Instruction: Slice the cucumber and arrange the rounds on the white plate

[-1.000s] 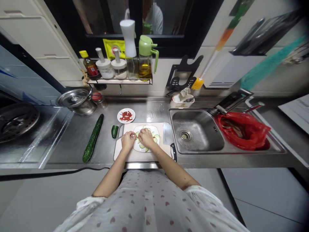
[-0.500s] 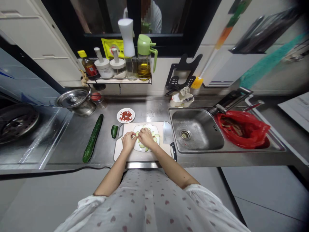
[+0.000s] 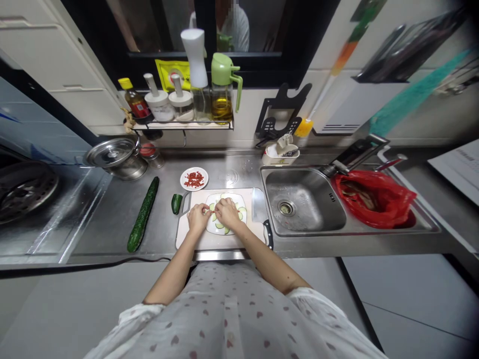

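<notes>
On a light cutting board sits a white plate with thin green-edged cucumber slices arranged on it. Over the plate's left edge, my left hand is closed, its thumb and fingertips pinched together. My right hand is over the plate's middle with curled fingers, its tips close to the left hand's. A speck of red shows between the two hands, too small to name. What the fingers hold is mostly hidden. A knife with a black handle lies on the board's right side.
A small white dish of red bits stands behind the board. Left of it lie a cucumber stub and a whole cucumber. A steel pot is farther back. The sink and a red plastic bag are at right.
The whole view has shifted very slightly. Both hands keep nearly the same place and pose over the plate.
</notes>
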A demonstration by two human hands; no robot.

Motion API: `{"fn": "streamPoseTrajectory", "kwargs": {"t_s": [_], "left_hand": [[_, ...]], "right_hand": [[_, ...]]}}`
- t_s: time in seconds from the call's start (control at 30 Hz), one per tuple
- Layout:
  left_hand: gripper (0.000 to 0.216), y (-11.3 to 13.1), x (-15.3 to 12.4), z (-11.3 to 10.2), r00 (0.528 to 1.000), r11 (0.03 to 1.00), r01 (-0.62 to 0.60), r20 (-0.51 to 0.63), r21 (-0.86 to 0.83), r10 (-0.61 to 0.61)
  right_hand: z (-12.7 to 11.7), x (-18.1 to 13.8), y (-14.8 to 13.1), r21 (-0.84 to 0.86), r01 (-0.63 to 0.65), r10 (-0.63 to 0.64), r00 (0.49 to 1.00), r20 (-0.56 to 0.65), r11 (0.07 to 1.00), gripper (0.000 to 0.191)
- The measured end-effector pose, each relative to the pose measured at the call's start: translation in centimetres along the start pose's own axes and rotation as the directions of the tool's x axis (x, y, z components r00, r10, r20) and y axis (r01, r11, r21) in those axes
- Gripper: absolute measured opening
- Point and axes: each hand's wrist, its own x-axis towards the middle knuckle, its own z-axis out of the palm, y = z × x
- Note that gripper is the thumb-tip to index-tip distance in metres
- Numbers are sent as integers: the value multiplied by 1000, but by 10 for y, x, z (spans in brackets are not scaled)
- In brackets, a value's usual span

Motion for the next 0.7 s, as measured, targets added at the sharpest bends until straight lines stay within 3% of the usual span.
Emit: {"fn": "streamPoseTrajectory", "kwargs": {"t_s": [0.47, 0.7], "left_hand": [[15, 4, -3, 1, 1000, 1000, -2, 6, 7, 2], [20, 4, -15, 7, 989, 983, 26, -137, -184, -51]], "right_hand": [[5, 5, -3, -35, 5, -4, 999, 32, 999, 18], [-10, -10, -5, 118, -79, 90, 992, -89, 990, 17]]}}
